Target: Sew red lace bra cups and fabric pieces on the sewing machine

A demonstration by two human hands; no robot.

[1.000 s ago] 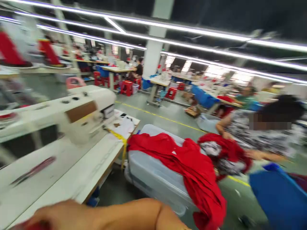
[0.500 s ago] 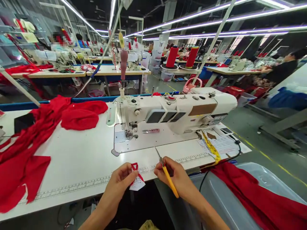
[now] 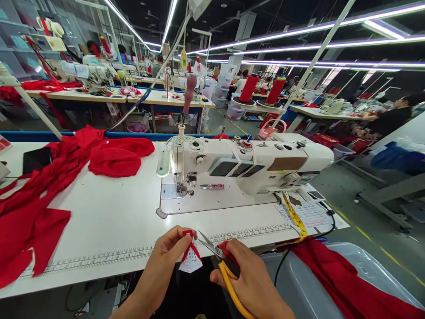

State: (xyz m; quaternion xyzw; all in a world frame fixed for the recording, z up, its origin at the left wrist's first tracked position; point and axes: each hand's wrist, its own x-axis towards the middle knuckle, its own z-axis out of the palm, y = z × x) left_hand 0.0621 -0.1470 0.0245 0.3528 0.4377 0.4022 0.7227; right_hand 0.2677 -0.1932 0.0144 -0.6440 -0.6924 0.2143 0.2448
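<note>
Above the worktop's (image 3: 109, 212) near edge, a tag (image 3: 190, 262) is pinched by the left hand (image 3: 169, 248); scissors (image 3: 219, 252) are gripped by the right hand (image 3: 247, 270). Presumably light and flexible, the tag is best held at its top.

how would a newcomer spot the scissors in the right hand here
Find the white sewing machine on the white table. On its near side, the right hand holds the scissors. Their long yellow handle sets them apart from the small pink-handled tool lying on the machine's base.
</note>
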